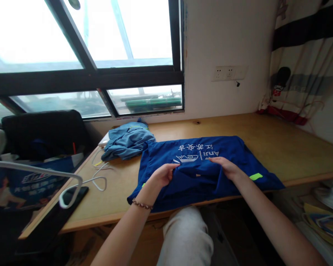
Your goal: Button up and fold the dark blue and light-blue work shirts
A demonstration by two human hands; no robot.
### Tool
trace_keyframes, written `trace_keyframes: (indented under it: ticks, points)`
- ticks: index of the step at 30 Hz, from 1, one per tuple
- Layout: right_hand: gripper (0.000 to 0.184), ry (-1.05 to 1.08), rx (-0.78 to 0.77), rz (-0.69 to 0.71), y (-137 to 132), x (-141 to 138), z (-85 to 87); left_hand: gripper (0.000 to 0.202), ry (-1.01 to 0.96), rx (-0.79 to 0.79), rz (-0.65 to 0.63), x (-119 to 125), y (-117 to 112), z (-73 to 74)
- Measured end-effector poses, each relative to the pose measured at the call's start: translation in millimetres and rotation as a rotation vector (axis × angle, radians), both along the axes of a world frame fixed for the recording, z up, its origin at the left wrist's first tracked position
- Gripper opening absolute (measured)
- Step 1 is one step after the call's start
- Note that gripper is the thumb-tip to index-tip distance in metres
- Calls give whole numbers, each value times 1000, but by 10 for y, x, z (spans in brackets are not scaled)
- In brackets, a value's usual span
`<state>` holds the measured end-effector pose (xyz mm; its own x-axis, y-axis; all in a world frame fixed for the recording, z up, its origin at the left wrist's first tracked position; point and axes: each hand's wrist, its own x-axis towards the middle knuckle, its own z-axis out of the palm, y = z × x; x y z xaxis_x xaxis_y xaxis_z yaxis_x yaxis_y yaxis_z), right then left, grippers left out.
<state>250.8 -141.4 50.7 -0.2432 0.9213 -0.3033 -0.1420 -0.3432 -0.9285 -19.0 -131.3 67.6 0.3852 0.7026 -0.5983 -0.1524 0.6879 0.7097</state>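
Nearest to the camera, a knee in pale trousers sits just under the near edge of the wooden desk. Both forearms reach up from below, the left one with a beaded bracelet at the wrist.

The left hand is curled, pinching a raised fold of the blue shirt between thumb and fingers. The right hand lies on the same fold just to the right, with its fingers pressed together and pointing left. Its thumb is hidden in the cloth, so I cannot tell whether it grips or only rests there.

The blue shirt lies spread across the middle of the desk, its near hem at the desk's edge. White lettering faces up beyond the hands, and a neon-yellow patch is near the right wrist.

To the near left, a white hanger juts in over a black phone, with a white cable looped beside them on the desk. Farther back on the left, a crumpled lighter blue garment touches the blue shirt's far left corner. Left of the desk stands a black chair back.

On the far wall are a dark-framed window and a white socket plate. A striped curtain hangs at the far right.
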Motion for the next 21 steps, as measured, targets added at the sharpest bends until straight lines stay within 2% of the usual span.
trace_keyframes:
  ticks: [4,7,9,11,12,13,15,16,17,18,20,21]
  points:
    - [17,121,-181,-75,36,84,-149,7,-67,-138,31,-6,56,-211]
    - [25,123,-168,-153,37,147,-306,11,6,-18,16,23,2,-311]
    - [30,48,-47,-223,17,176,-360,19,159,242,97,45,-90,-280]
    - [28,-146,125,-294,-40,165,-328,24,404,657,220,78,-228,-171]
    - [26,-290,235,-340,-89,138,-276,24,528,892,238,101,-309,-99]
    - [25,-446,366,-398,-151,95,-204,23,625,1127,196,129,-391,-27]
    - [23,-724,670,-484,-301,-30,-35,23,724,1495,-61,197,-534,81]
    - [22,-819,817,-458,-376,-103,39,25,752,1597,-226,232,-582,101]
    - [22,-878,938,-357,-440,-175,92,26,789,1646,-366,264,-609,93]
    - [23,-914,1021,-209,-486,-238,115,28,846,1656,-455,289,-613,56]
    - [28,-970,1070,97,-516,-323,65,30,996,1610,-492,314,-564,-83]
    - [31,-1010,1056,195,-505,-343,1,32,1066,1580,-480,312,-522,-171]
